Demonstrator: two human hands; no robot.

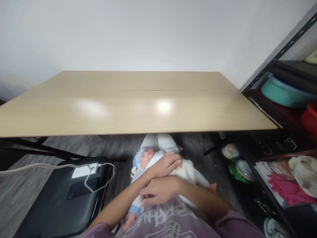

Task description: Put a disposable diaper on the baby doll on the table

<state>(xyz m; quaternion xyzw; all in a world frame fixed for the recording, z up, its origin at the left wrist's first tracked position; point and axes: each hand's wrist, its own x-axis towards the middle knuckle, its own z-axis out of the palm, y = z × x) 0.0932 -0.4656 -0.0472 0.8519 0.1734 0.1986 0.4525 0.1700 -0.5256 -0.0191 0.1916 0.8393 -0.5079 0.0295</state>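
Observation:
A small person point(158, 162) in white and light-blue clothes lies across my lap, head toward the left and bare feet toward the right; the face is blurred out. My left hand point(168, 163) lies palm down over this person's middle, fingers stretched out and slightly bent. Nearer to me, my right hand point(158, 191) rests across the small person's body beside my left forearm. Its fingers are loosely bent, and I make out nothing in them. A small bare hand point(130, 222) sticks out of a light-blue cuff at the lower left.
A wooden table point(138, 112) stands ahead against a white wall. On a black stool point(56, 198) at left lie a white power bank point(85, 170) with cables and a dark phone point(83, 188). Black shelves at right hold a teal basin point(284, 91), a red container point(310, 120) and a pink cloth point(289, 188).

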